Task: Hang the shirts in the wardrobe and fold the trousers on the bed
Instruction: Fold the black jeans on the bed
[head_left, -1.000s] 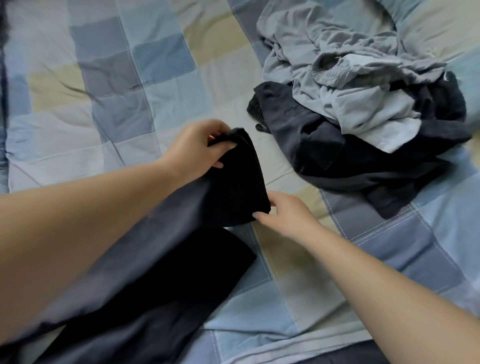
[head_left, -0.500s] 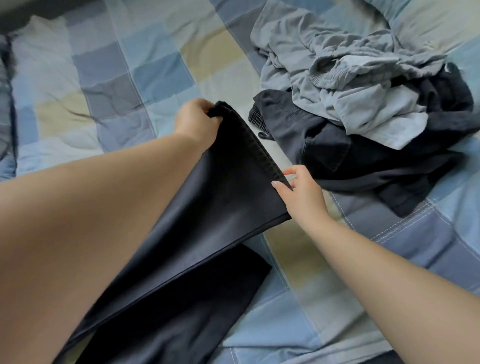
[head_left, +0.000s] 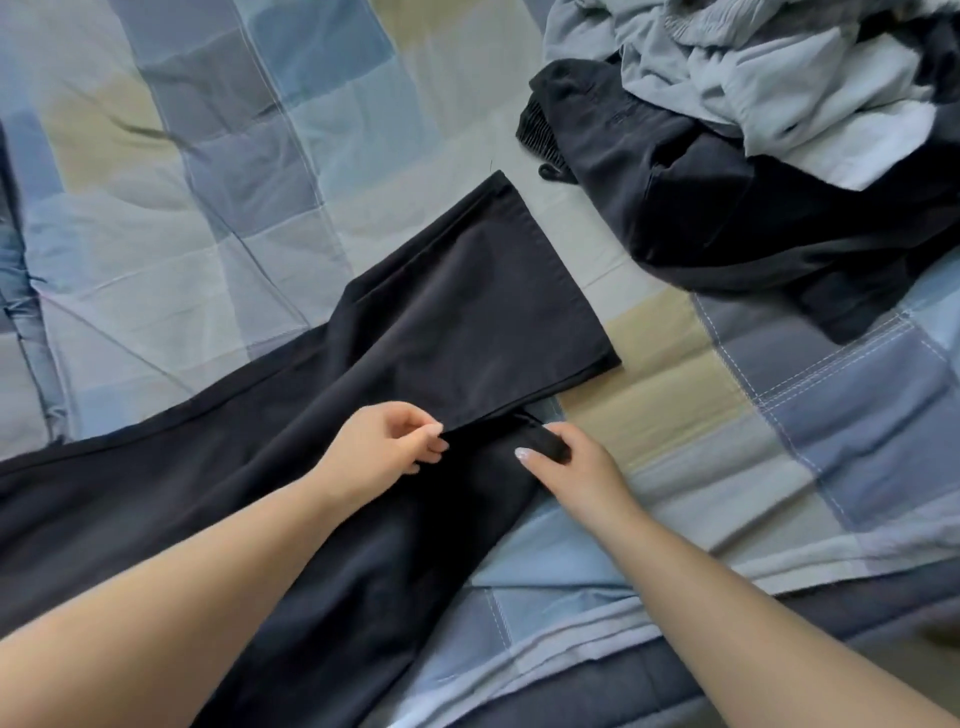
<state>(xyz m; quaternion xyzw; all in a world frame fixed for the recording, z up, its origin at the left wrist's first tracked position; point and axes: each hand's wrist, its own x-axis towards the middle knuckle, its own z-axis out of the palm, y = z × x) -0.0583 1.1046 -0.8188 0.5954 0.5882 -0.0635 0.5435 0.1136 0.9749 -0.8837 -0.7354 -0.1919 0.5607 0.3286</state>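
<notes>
Now both hands pinch trousers (head_left: 467, 312) edges: left hand (head_left: 384, 447), right hand (head_left: 566, 462).

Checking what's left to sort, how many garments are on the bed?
3 visible: black trousers spread flat under both hands, a dark garment top right, a light grey garment heaped on it. More may be hidden.

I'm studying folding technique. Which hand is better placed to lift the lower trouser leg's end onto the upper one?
Probably the right hand: it already grips the lower leg's end on the dark trousers. The left hand only pinches the upper leg's edge.
</notes>
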